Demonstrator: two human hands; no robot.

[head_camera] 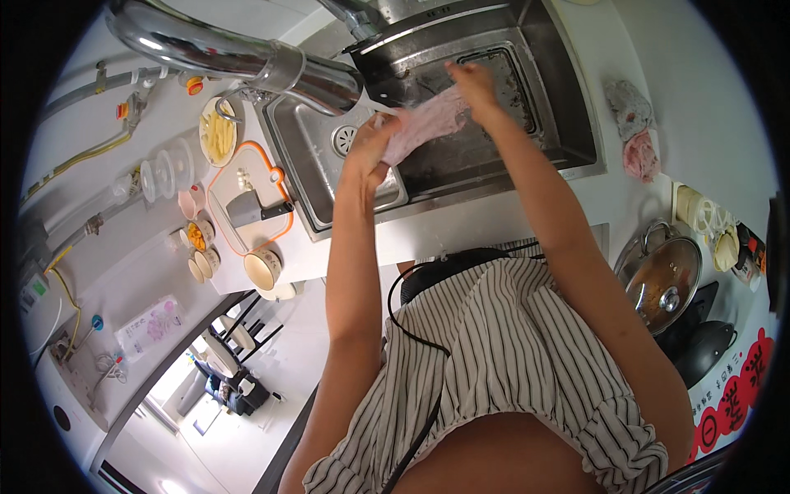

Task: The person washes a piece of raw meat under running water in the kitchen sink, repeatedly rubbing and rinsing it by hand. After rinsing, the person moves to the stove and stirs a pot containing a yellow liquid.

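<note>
A pink cloth (426, 126) is stretched between my two hands above the stainless steel sink (457, 191). My left hand (373, 145) grips its lower left end, under the mouth of the chrome faucet (330, 86). At the upper right end, my right hand (475, 89) holds the cloth over the larger basin. Water appears to run from the faucet beside my left hand. The smaller basin, with a round drain strainer (345, 141), lies left of the larger one.
Left of the sink, a cleaver (247, 210) rests on an orange-rimmed cutting board (231, 238), near a plate of pale yellow strips (218, 133) and several bowls. On the right are a grey cloth (628, 110), another pink cloth (642, 155) and a glass-lidded pan (660, 287).
</note>
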